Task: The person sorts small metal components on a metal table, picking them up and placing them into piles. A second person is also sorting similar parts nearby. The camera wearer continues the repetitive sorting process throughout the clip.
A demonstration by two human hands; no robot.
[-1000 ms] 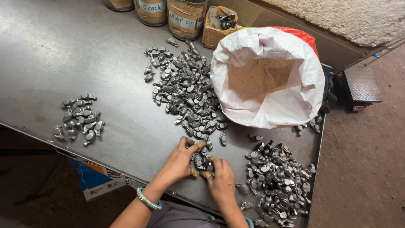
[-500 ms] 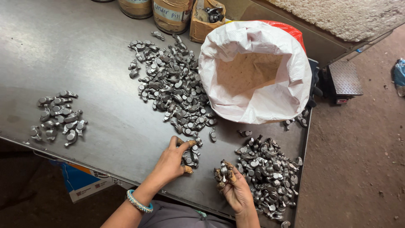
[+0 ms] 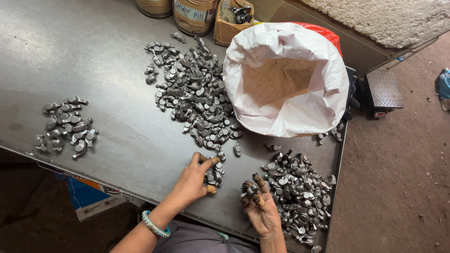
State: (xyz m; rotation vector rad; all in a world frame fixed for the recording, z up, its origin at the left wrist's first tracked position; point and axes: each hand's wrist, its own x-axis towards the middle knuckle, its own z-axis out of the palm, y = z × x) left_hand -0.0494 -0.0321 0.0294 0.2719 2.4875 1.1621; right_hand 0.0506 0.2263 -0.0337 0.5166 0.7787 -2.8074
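The left hand [image 3: 194, 175] sits low on the bench [image 3: 93, 56], fingers curled and clenched around a small clump of metal parts [image 3: 212, 174] at the near tail of the big pile [image 3: 197, 93]. The right hand [image 3: 262, 208] is lifted just beside the near-right heap [image 3: 297, 197], palm turned up, grimy fingertips [image 3: 258, 180] pinched on a few parts [image 3: 248, 189]; how many it grips, I can't tell. So this looks like the sorting step: parts picked out of the middle spread, looked over in the hands, and dealt into separate groups. The right hand's load hangs at the edge of that heap, touching nothing below it. I judge the move ahead calls for a small, loose release over the heap, so nothing rolls toward the bench edge close behind it, and a firm scoop from the left hand, since these little pieces are smooth and will slip. Further out, a smaller group of parts [image 3: 65, 124] lies well apart at the far left. An open white sack [image 3: 286, 79] stands right of the big pile, a few strays [image 3: 328, 136] at its foot. Beyond it sit a cardboard box [image 3: 232, 21] and two tins [image 3: 192, 14] at the back.
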